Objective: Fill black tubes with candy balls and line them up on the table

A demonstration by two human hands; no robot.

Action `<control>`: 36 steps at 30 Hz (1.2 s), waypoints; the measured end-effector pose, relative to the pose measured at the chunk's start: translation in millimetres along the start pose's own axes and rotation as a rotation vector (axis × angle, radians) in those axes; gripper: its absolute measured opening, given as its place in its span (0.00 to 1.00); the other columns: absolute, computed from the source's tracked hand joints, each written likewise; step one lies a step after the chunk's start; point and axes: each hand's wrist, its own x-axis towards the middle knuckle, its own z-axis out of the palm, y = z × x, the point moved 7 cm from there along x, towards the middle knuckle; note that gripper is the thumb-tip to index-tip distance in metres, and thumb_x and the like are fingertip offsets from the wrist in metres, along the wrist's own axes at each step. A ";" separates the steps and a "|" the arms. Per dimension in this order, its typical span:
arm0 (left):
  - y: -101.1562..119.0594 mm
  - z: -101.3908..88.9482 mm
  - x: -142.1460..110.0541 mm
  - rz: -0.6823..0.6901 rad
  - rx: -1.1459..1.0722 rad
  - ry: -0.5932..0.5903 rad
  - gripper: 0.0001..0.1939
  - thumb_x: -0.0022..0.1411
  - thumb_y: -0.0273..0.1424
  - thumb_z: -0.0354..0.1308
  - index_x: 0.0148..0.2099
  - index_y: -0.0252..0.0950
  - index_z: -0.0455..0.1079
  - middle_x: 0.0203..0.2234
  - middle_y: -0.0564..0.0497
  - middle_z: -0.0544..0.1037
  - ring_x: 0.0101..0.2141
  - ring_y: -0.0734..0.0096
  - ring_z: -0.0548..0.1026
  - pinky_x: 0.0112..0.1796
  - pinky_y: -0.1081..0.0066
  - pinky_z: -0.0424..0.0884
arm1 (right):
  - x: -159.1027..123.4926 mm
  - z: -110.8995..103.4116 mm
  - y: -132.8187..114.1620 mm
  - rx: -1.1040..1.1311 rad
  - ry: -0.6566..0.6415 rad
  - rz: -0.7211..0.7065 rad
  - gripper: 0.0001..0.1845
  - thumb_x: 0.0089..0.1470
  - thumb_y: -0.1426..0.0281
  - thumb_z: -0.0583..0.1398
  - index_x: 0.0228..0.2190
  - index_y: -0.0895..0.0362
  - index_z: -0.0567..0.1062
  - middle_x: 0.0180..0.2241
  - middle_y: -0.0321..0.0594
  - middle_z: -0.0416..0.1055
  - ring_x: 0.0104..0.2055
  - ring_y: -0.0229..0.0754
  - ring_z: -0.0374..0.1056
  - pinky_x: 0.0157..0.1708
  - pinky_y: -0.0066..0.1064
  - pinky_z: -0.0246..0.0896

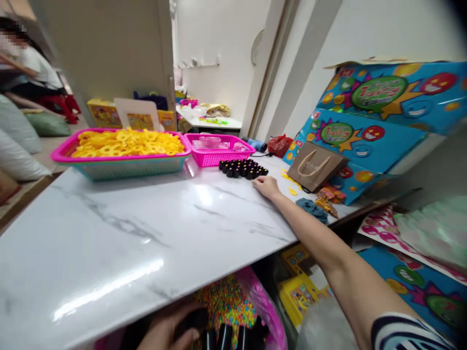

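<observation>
My right hand [266, 186] reaches far across the white marble table [146, 228] and rests on it, fingers curled toward a cluster of small black cylinders [243, 168]. Whether it holds one of them I cannot see. My left hand [166, 330] is low, below the table's near edge, curled around black cylinders [222, 336] above a pink bag of small multicoloured beads [228, 301].
A pink tray of yellow rings [127, 143] and a smaller pink basket [219, 148] stand at the back. A brown paper bag [314, 165] leans on blue printed boxes [368, 131] at the right. Another person [25, 63] sits far left.
</observation>
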 end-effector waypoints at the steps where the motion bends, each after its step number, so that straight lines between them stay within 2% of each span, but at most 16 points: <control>1: 2.4 0.9 -1.2 -0.060 -0.086 -0.060 0.20 0.56 0.35 0.57 0.52 0.46 0.73 0.52 0.49 0.76 0.53 0.53 0.71 0.56 0.49 0.65 | -21.5 -6.4 -5.0 0.002 -0.010 -0.017 0.12 0.54 0.65 0.59 0.27 0.58 0.80 0.29 0.39 0.77 0.33 0.41 0.70 0.35 0.28 0.60; 3: 9.4 0.4 -1.9 -0.139 -0.285 -0.118 0.21 0.57 0.36 0.57 0.53 0.42 0.71 0.52 0.47 0.75 0.53 0.56 0.71 0.57 0.51 0.63 | -76.9 -19.9 -18.5 0.028 -0.025 -0.061 0.17 0.58 0.60 0.56 0.29 0.58 0.79 0.26 0.40 0.75 0.30 0.41 0.69 0.33 0.29 0.60; 5: 14.7 1.1 1.0 -0.167 -0.485 -0.125 0.22 0.57 0.36 0.57 0.54 0.39 0.70 0.53 0.45 0.74 0.53 0.59 0.71 0.56 0.53 0.65 | -143.2 -34.6 -45.5 0.171 -0.012 -0.246 0.14 0.56 0.60 0.59 0.30 0.57 0.78 0.26 0.39 0.74 0.28 0.40 0.67 0.32 0.30 0.61; 6: 15.9 4.2 2.7 -0.179 -0.568 -0.135 0.22 0.55 0.36 0.59 0.53 0.38 0.69 0.52 0.44 0.75 0.51 0.60 0.72 0.54 0.54 0.66 | -177.6 -33.3 -59.7 0.244 -0.100 -0.329 0.12 0.56 0.62 0.60 0.29 0.56 0.78 0.27 0.39 0.74 0.28 0.39 0.68 0.32 0.30 0.62; 8: 17.4 12.4 5.5 -0.198 -0.707 -0.128 0.23 0.53 0.36 0.61 0.52 0.35 0.68 0.48 0.43 0.76 0.47 0.62 0.74 0.51 0.56 0.69 | -243.2 -17.1 -83.7 0.412 -0.360 -0.407 0.09 0.56 0.65 0.61 0.38 0.54 0.77 0.31 0.39 0.75 0.31 0.39 0.69 0.32 0.29 0.64; 10: 20.6 22.4 5.7 -0.214 -0.790 -0.123 0.24 0.51 0.35 0.64 0.50 0.34 0.67 0.44 0.45 0.76 0.43 0.65 0.74 0.46 0.60 0.71 | -295.7 12.5 -97.0 0.531 -0.618 -0.367 0.23 0.54 0.65 0.62 0.52 0.53 0.70 0.42 0.42 0.73 0.33 0.38 0.71 0.33 0.29 0.67; 12: 24.6 30.9 3.6 -0.236 -0.799 -0.119 0.22 0.49 0.34 0.66 0.45 0.34 0.67 0.38 0.49 0.75 0.37 0.69 0.74 0.40 0.65 0.72 | -324.1 40.8 -99.5 0.606 -0.736 -0.295 0.28 0.54 0.65 0.62 0.56 0.52 0.65 0.48 0.44 0.70 0.34 0.37 0.71 0.33 0.28 0.69; 15: 29.4 36.2 -0.5 -0.242 -0.714 -0.113 0.19 0.47 0.34 0.68 0.39 0.34 0.65 0.29 0.54 0.72 0.30 0.74 0.71 0.35 0.71 0.70 | -326.9 64.8 -92.1 0.560 -0.756 -0.308 0.18 0.56 0.67 0.61 0.49 0.54 0.70 0.43 0.40 0.73 0.34 0.36 0.70 0.34 0.27 0.67; 19: 28.8 34.1 -2.0 -0.210 -0.670 -0.129 0.19 0.50 0.33 0.66 0.44 0.33 0.67 0.31 0.52 0.74 0.32 0.72 0.73 0.38 0.69 0.72 | -310.0 76.0 -78.4 0.171 -0.822 -0.560 0.13 0.53 0.73 0.60 0.42 0.58 0.73 0.38 0.43 0.74 0.40 0.43 0.70 0.41 0.32 0.65; 22: 26.5 29.7 0.4 -0.144 -0.366 -0.125 0.15 0.53 0.31 0.63 0.44 0.34 0.70 0.37 0.49 0.75 0.38 0.67 0.73 0.43 0.65 0.70 | -301.5 89.6 -66.3 -0.211 -0.820 -0.702 0.10 0.53 0.75 0.58 0.39 0.60 0.74 0.41 0.50 0.73 0.48 0.52 0.67 0.44 0.37 0.63; 25: 32.9 36.0 1.2 -0.011 -0.025 -0.204 0.09 0.58 0.27 0.58 0.43 0.35 0.73 0.39 0.47 0.76 0.42 0.63 0.73 0.46 0.64 0.68 | -303.7 107.6 -63.9 -0.328 -0.876 -0.767 0.12 0.54 0.77 0.56 0.39 0.59 0.76 0.43 0.51 0.73 0.47 0.51 0.68 0.43 0.36 0.63; 27: 39.4 44.8 -1.7 0.084 0.063 -0.299 0.13 0.60 0.26 0.55 0.47 0.36 0.73 0.40 0.46 0.76 0.42 0.62 0.73 0.46 0.65 0.69 | -307.8 115.7 -66.3 -0.277 -0.943 -0.771 0.14 0.53 0.77 0.55 0.41 0.58 0.76 0.41 0.49 0.74 0.44 0.49 0.70 0.41 0.34 0.63; 30: 46.1 53.0 -8.9 0.178 0.097 -0.403 0.20 0.57 0.26 0.56 0.53 0.37 0.70 0.43 0.45 0.75 0.43 0.61 0.74 0.46 0.65 0.70 | -309.8 113.3 -72.0 -0.026 -1.011 -0.721 0.19 0.50 0.78 0.57 0.44 0.57 0.76 0.44 0.45 0.75 0.46 0.46 0.70 0.45 0.32 0.63; 32: 47.5 54.1 -13.3 0.200 0.102 -0.436 0.21 0.55 0.27 0.58 0.53 0.37 0.70 0.43 0.45 0.74 0.43 0.60 0.74 0.46 0.65 0.70 | -307.4 107.0 -69.5 0.188 -1.065 -0.604 0.22 0.49 0.77 0.58 0.47 0.55 0.75 0.43 0.40 0.76 0.43 0.42 0.71 0.44 0.30 0.64; 34: 48.4 53.0 -16.1 0.211 0.101 -0.443 0.22 0.55 0.28 0.58 0.54 0.38 0.69 0.43 0.46 0.74 0.43 0.60 0.73 0.46 0.64 0.70 | -302.2 102.4 -60.5 0.350 -1.093 -0.452 0.21 0.51 0.74 0.59 0.49 0.54 0.74 0.38 0.35 0.77 0.37 0.39 0.72 0.39 0.28 0.65; 36: 49.8 51.9 -17.1 0.223 0.101 -0.444 0.23 0.55 0.28 0.58 0.55 0.39 0.68 0.42 0.46 0.73 0.42 0.61 0.73 0.45 0.65 0.70 | -294.3 99.2 -51.0 0.419 -1.042 -0.372 0.20 0.52 0.71 0.60 0.48 0.54 0.74 0.38 0.35 0.77 0.37 0.39 0.72 0.38 0.29 0.66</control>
